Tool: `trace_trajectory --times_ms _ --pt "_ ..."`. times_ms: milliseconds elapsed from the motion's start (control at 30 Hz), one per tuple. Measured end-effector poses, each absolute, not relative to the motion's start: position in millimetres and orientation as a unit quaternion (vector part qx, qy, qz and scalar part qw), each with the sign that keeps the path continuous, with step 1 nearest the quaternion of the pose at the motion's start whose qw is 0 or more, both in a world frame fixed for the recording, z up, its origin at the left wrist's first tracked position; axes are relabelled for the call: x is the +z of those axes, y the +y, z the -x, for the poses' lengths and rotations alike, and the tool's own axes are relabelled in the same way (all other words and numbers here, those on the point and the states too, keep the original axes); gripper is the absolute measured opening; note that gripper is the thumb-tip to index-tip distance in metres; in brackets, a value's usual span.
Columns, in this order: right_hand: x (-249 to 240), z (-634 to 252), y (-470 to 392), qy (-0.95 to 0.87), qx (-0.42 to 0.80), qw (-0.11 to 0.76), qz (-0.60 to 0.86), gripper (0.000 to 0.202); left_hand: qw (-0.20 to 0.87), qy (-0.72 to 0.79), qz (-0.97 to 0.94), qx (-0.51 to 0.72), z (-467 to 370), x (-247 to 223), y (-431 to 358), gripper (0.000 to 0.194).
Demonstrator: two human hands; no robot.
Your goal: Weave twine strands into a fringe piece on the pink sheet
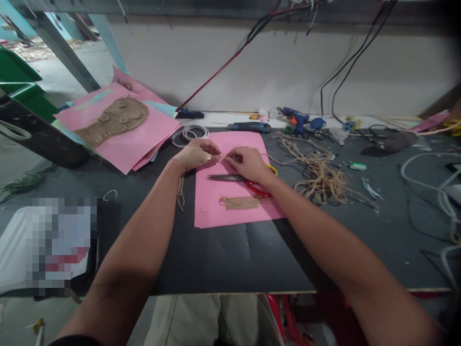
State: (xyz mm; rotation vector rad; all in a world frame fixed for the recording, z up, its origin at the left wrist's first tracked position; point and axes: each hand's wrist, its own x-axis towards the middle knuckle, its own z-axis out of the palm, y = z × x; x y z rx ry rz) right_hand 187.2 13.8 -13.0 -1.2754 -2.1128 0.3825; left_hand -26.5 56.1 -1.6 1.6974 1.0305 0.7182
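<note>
Above a pink sheet of paper (212, 216), my left hand (196, 156) and my right hand (248, 162) face each other, fingertips pinched close together. A thin piece of jute twine (181, 194) hangs below my left hand; a short bit of it seems to run between both pinches. From behind my right hand a strand leads to a loose heap of jute twine (324, 178). Scissors (226, 178) with red and yellow handles lie on the paper, partly under my right wrist. Nearer me is a flat strip of twine rows (241, 203).
Pink sheets carrying a twine-covered shape (118, 117) lie at the left. White rings (190, 135), a utility knife (250, 127) and a blue glue gun (297, 120) sit along the back. Cables (441, 192) trail on the right. A blurred white packet (57, 245) rests front left.
</note>
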Motion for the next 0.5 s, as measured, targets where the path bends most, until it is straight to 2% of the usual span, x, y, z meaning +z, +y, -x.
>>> trace_trajectory --times_ms 500 --pt "-15.4 -188.0 15.9 -0.81 0.139 0.305 0.482 0.014 0.459 0.437 -0.724 0.273 29.5 5.1 57.0 0.029"
